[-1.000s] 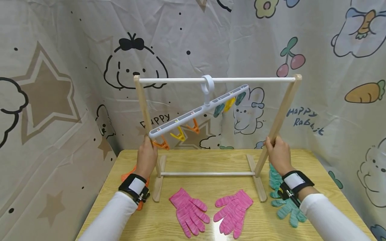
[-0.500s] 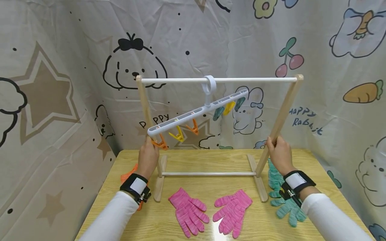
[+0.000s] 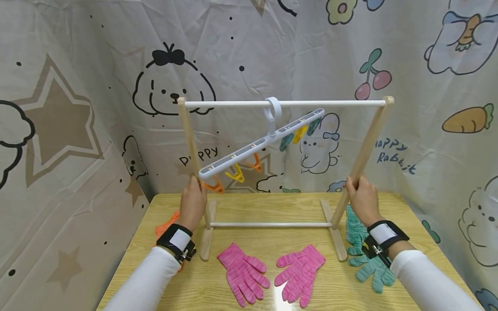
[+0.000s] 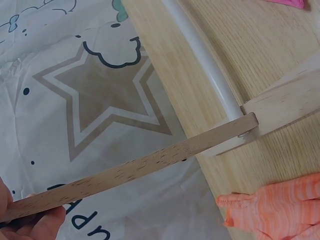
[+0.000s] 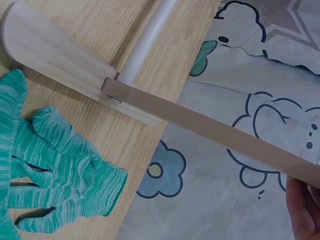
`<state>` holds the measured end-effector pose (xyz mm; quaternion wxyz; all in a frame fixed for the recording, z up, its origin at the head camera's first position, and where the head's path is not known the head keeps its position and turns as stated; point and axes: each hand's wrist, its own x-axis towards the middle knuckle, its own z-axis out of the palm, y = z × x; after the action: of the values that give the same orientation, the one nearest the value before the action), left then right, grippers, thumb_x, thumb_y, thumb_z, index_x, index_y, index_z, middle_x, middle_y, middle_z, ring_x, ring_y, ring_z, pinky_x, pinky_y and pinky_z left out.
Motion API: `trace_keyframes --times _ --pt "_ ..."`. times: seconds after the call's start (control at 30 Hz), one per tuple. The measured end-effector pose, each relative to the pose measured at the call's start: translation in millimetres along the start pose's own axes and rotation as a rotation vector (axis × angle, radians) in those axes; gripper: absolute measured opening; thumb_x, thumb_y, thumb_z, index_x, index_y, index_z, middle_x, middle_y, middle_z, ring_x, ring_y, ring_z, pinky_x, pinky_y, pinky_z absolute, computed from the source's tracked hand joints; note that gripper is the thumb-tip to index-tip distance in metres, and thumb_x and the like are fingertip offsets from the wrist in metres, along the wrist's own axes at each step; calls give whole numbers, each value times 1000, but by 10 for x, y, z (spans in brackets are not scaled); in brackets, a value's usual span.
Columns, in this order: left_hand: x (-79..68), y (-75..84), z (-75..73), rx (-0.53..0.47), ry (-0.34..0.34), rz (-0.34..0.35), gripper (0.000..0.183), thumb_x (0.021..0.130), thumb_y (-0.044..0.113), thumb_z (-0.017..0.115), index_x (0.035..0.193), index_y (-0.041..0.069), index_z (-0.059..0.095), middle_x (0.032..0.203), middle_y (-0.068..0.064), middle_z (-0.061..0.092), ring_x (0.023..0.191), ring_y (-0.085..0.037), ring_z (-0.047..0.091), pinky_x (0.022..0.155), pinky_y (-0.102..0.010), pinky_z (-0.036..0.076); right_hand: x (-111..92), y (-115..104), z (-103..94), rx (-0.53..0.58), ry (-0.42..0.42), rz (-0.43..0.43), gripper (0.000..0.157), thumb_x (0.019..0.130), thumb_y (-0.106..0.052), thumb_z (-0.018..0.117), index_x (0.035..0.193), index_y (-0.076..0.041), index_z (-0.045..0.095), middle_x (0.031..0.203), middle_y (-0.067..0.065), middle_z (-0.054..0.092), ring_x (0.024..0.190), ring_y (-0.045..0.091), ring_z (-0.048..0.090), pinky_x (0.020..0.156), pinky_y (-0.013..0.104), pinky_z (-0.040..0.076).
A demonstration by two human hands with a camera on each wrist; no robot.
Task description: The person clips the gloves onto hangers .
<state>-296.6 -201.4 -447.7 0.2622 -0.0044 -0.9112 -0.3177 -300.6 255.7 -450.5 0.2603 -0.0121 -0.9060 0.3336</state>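
Note:
A wooden drying rack [image 3: 365,142] with white cross rods stands on the table. My left hand [image 3: 193,203] grips its left upright, and my right hand [image 3: 362,201] grips the right upright at about the same height. In both wrist views the fingers wrap the wooden bar. From the top rod hangs a white clip hanger [image 3: 249,149], slanting down to the left. Orange, yellow and teal clips dangle below it, among them a yellow clip [image 3: 236,173]. The hanger's low end is close beside my left hand.
Two pink gloves, one left [image 3: 244,274] and one right [image 3: 300,275], lie flat in front of the rack. Green gloves [image 5: 65,165] lie by its right foot. An orange glove [image 4: 280,207] is partly hidden behind my left wrist. A patterned curtain [image 3: 249,52] hangs behind the table.
The rack has shifted slightly to the right with both hands on it. The hanger sways, its right end dipping and then rising again. The gloves lie where they were.

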Motion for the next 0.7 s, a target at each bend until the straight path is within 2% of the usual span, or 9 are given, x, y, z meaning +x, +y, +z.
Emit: trace_keyframes --times 0.23,0.4,0.57,0.7 --pt "-7 7 4 -11 3 -17 24 102 7 52 120 -9 49 97 -35 65 90 -52 68 72 -60 53 -11 -5 -1 8 -4 12 36 108 -26 44 100 5 59 97 28 73 86 43 71 67 51 59" --pt "-3 -4 17 -12 -16 -35 27 104 11 50 123 -8 50 102 -35 67 93 -52 69 75 -60 54 -9 -1 24 4 17 2 36 108 -26 44 98 5 60 94 27 72 82 42 71 63 49 58" --pt "-8 -1 8 -9 0 -27 26 103 8 51 123 -9 49 100 -35 66 93 -52 68 75 -60 54 -17 11 50 6 31 -1 35 107 -25 45 96 4 60 93 26 73 80 41 71 62 47 57" --pt "-17 8 9 -3 19 -8 24 102 6 51 120 -10 47 93 -34 64 87 -52 69 68 -59 55 -16 13 38 2 37 -17 32 107 -23 46 93 3 59 92 26 73 79 41 70 60 46 56"
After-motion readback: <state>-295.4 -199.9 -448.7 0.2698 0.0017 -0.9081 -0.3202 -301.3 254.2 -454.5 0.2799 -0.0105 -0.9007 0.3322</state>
